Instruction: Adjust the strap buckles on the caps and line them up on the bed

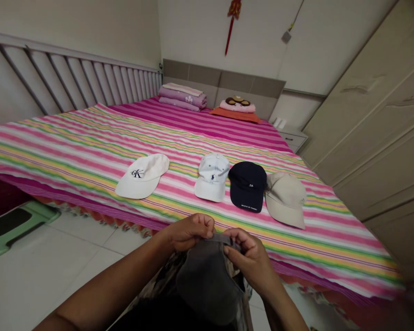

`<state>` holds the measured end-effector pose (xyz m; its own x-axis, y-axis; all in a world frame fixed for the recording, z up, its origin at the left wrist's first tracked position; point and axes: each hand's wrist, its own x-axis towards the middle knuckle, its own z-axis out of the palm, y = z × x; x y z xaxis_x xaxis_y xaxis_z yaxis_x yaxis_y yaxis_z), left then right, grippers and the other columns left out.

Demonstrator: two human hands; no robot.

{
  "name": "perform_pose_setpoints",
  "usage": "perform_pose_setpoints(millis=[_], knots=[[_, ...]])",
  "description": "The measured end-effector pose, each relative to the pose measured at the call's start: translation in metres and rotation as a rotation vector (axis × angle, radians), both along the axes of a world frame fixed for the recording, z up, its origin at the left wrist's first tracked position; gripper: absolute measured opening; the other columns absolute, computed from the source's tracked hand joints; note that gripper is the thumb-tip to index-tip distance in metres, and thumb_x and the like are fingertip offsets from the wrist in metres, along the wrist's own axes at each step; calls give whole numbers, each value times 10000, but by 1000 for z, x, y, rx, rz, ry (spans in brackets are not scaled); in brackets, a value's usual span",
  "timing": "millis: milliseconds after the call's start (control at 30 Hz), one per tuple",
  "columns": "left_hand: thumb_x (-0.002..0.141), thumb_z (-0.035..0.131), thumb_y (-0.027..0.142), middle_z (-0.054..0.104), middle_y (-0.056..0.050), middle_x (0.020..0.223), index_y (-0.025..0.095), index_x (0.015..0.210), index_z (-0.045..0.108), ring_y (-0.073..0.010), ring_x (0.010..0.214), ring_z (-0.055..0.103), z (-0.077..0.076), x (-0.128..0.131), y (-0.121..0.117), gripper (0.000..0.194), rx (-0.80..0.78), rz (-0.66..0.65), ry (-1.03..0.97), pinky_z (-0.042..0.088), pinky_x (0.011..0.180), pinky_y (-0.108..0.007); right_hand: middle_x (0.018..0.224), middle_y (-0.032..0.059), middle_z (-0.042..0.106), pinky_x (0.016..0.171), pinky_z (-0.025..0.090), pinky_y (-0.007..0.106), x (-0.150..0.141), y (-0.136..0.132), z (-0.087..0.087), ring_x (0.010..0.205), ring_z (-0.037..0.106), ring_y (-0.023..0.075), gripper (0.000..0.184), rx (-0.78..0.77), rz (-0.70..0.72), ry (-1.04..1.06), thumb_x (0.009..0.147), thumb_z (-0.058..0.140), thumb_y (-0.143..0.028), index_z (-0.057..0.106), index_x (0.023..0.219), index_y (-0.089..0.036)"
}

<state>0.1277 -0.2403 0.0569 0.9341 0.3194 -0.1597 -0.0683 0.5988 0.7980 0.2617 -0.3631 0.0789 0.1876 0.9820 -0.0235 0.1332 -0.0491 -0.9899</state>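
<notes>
A dark grey cap (207, 276) is held between both hands in front of my body, its back strap uppermost. My left hand (193, 231) pinches the strap's left end. On the other side, my right hand (247, 255) grips the strap with thumb and fingers closed beside the back opening. Beyond them on the bed lie a white cap with dark letters (146, 174), a pale cap with a small rider logo (212, 177), a navy cap (248, 184) and a beige cap (286, 197). The navy cap touches the beige one.
A striped sheet (89, 138) covers the bed. Folded purple bedding (182, 97) and a pink item on an orange cloth (234, 113) lie by the headboard (200, 76). A green stool (20, 227) stands at left on the tiles; a wardrobe (376, 124) lines the right.
</notes>
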Motion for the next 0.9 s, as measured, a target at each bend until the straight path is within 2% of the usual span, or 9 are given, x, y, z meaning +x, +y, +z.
perform_pose_setpoints(millis=[167, 267, 400, 500, 600, 700, 900], knots=[[525, 669, 149, 475, 23, 516, 121, 540, 500, -64, 469, 407, 6, -1, 1, 172, 46, -9, 9, 271, 454, -183, 656, -23, 509, 496, 344, 220, 2, -2, 4, 544, 419, 97, 184, -6, 68, -94, 717, 580, -256, 577, 887, -188], [549, 684, 178, 473, 25, 520, 115, 562, 511, -55, 461, 399, 8, -2, 1, 184, 41, -7, -11, 275, 454, -178, 645, -16, 522, 501, 355, 228, 1, -1, 5, 541, 435, 103, 180, 16, 19, -143, 716, 589, -269, 605, 876, -188], [580, 702, 252, 524, 6, 604, 107, 718, 567, -60, 507, 453, 9, -3, -2, 242, -19, -9, -47, 324, 499, -178, 550, -44, 467, 480, 314, 217, 0, -1, 5, 500, 393, 90, 154, 8, -56, 87, 683, 640, -303, 587, 763, -182], [550, 733, 218, 570, -18, 712, 116, 817, 580, -72, 575, 499, 11, -1, -5, 325, -16, -52, -54, 362, 554, -190, 627, -20, 526, 554, 343, 226, 3, 0, 4, 579, 441, 103, 169, 49, -42, 251, 682, 657, -328, 593, 718, -176], [544, 731, 178, 572, -6, 686, 111, 777, 591, -57, 551, 492, 13, 2, -7, 280, 26, -73, 7, 350, 532, -174, 671, -9, 532, 610, 347, 235, 9, 2, 4, 647, 455, 117, 161, 81, -24, 337, 709, 637, -330, 602, 684, -175], [551, 712, 168, 572, 6, 622, 105, 717, 604, -49, 506, 481, 15, 4, -9, 208, 64, -76, 98, 338, 505, -169, 649, -12, 509, 617, 340, 243, 14, 3, 3, 623, 427, 114, 178, 55, -8, 360, 734, 613, -321, 591, 639, -172], [513, 645, 120, 559, 21, 532, 112, 655, 610, -47, 426, 429, 20, 8, -14, 147, 68, -63, 202, 276, 439, -178, 670, 6, 509, 629, 329, 260, 13, 5, 2, 646, 423, 130, 219, 38, -34, 383, 693, 640, -346, 589, 585, -163]])
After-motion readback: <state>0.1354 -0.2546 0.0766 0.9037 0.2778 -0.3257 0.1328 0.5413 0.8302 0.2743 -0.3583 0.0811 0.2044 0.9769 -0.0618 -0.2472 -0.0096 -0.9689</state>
